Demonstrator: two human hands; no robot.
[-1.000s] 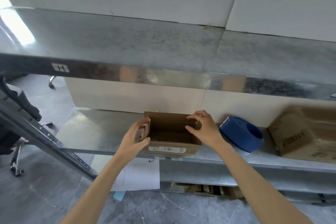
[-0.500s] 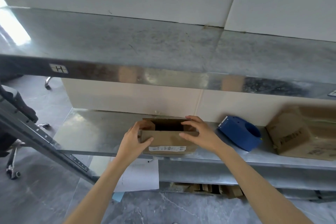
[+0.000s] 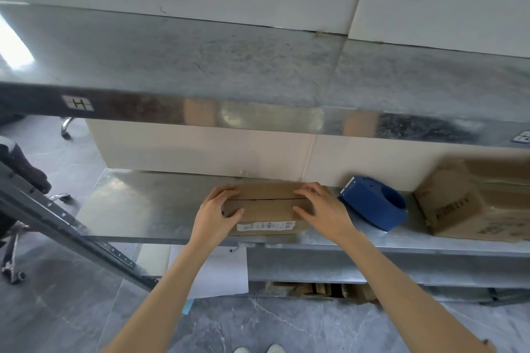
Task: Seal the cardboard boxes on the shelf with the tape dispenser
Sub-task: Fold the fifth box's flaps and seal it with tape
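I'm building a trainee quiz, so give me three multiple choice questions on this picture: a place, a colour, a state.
1. The tape dispenser lies: A. on the floor B. on the shelf, right of the small box C. on the small box
2. Its colour: A. red B. blue C. yellow
3. The small box's flaps: A. upright B. torn off C. pressed shut by left hand and right hand
Answers: B, it rests beside the box; B, blue body; C, both hands lie on closed flaps.
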